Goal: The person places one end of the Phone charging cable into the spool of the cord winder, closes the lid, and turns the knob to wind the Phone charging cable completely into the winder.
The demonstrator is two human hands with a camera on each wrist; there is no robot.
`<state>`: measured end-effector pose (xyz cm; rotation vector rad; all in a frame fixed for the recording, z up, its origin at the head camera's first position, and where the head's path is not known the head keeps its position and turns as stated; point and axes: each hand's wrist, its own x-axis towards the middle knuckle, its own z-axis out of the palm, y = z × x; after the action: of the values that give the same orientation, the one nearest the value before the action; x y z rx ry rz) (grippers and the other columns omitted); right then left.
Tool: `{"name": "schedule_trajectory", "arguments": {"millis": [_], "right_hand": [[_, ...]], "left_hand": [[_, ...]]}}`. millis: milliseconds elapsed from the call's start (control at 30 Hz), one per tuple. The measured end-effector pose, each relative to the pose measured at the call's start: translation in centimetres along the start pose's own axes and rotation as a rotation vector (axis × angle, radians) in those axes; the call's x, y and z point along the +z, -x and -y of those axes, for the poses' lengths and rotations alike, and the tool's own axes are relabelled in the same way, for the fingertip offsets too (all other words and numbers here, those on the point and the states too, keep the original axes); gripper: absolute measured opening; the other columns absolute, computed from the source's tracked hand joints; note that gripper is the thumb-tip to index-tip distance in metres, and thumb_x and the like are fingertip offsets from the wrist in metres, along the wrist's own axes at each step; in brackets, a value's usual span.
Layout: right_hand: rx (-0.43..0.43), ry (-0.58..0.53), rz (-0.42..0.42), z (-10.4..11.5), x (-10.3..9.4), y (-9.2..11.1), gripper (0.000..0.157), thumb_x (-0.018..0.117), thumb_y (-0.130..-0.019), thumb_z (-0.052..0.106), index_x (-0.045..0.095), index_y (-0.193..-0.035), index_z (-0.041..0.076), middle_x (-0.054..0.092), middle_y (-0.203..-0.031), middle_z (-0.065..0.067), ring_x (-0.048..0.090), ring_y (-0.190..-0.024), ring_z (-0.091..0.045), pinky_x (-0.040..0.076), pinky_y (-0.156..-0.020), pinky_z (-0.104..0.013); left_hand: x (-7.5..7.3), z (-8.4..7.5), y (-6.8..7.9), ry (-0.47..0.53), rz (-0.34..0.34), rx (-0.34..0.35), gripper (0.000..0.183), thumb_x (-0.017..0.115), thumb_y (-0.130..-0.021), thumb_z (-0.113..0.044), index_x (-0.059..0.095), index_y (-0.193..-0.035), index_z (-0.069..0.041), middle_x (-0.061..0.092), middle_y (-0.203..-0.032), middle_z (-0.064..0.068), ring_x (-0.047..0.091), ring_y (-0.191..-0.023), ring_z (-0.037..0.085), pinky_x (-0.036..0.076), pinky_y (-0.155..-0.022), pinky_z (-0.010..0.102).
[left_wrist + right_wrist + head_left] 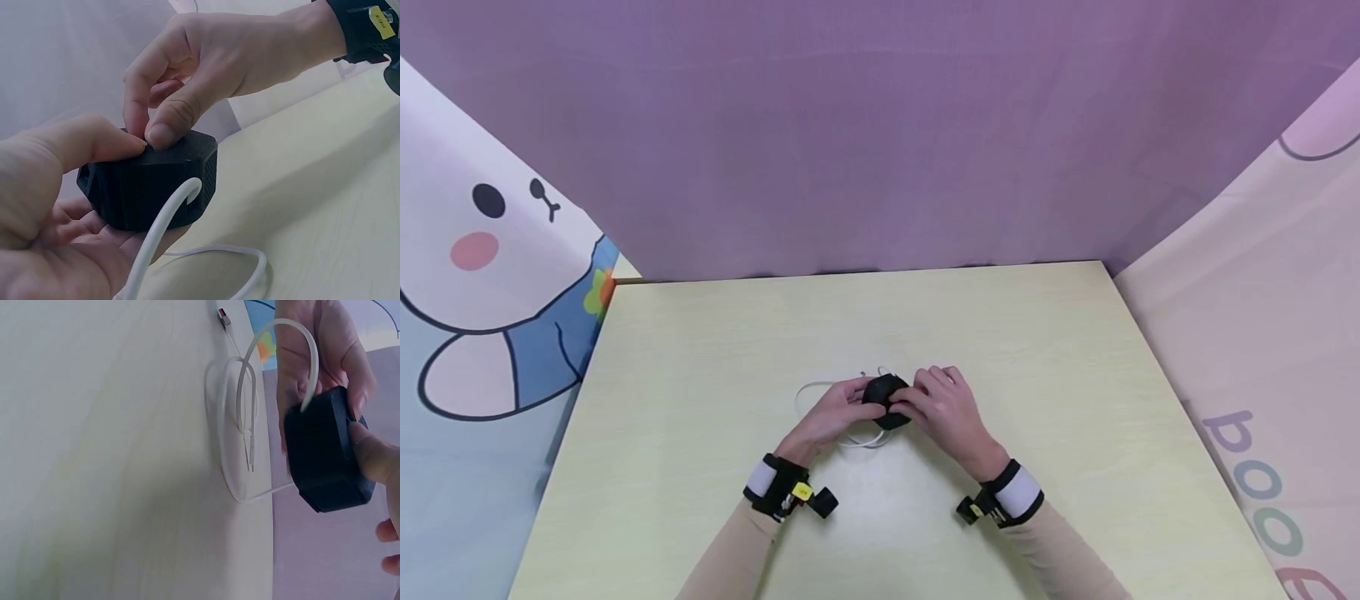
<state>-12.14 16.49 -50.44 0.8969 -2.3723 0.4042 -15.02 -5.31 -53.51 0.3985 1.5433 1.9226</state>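
A black faceted box [147,190] is held above the table between both hands. My left hand [835,410] grips it from the left, thumb on the upper face and fingers underneath. My right hand [951,417] has its thumb and index finger brought together on that same face, beside the left thumb; whatever lies between those tips is hidden. A white cable [164,219] enters a hole in the box's side. In the right wrist view the cable loops down to the tabletop, where a USB plug [223,317] and a thin connector tip [252,456] show.
The pale wooden table [700,350] spreads under both hands. A purple cloth [880,142] hangs behind its far edge. Printed cloths [482,292] flank it left and right. Each wrist carries a strap [1018,492] with a small camera.
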Motion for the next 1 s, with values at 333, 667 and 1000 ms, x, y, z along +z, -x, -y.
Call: {"name": "schedule_trajectory", "arguments": {"millis": [333, 667, 1000], "right_hand": [[0.121, -0.005, -0.096, 0.6, 1.1, 0.0, 0.018, 0.077, -0.081, 0.035, 0.075, -0.088, 0.018, 0.047, -0.073, 0.004, 0.046, -0.066, -0.016, 0.037, -0.066, -0.033], [0.237, -0.011, -0.154, 1.6, 1.8, -0.3, 0.019, 0.079, -0.081, 0.031, 0.076, -0.086, 0.014, 0.05, -0.073, 0.003, 0.05, -0.067, -0.018, 0.041, -0.07, -0.035], [0.304, 0.041, -0.176, 1.9, 2.3, -0.5, 0.022, 0.078, -0.084, 0.034, 0.075, -0.084, 0.012, 0.051, -0.07, 0.002, 0.051, -0.068, -0.02, 0.04, -0.069, -0.036]], "left_hand": [[0.1, 0.0, -0.3, 0.077, -0.067, 0.012, 0.055, 0.062, -0.093, -0.001, 0.041, -0.143, 0.008, 0.053, -0.137, 0.026, 0.058, -0.121, 0.024, 0.048, -0.1, 0.031], [0.3, 0.0, -0.4, 0.161, -0.117, 0.04, 0.051, 0.061, -0.092, 0.003, 0.044, -0.14, 0.009, 0.052, -0.138, 0.026, 0.058, -0.121, 0.023, 0.048, -0.1, 0.031], [0.9, 0.0, -0.8, 0.16, -0.213, 0.044, 0.052, 0.063, -0.091, 0.001, 0.046, -0.139, 0.007, 0.056, -0.134, 0.026, 0.061, -0.117, 0.021, 0.049, -0.099, 0.028]]}}
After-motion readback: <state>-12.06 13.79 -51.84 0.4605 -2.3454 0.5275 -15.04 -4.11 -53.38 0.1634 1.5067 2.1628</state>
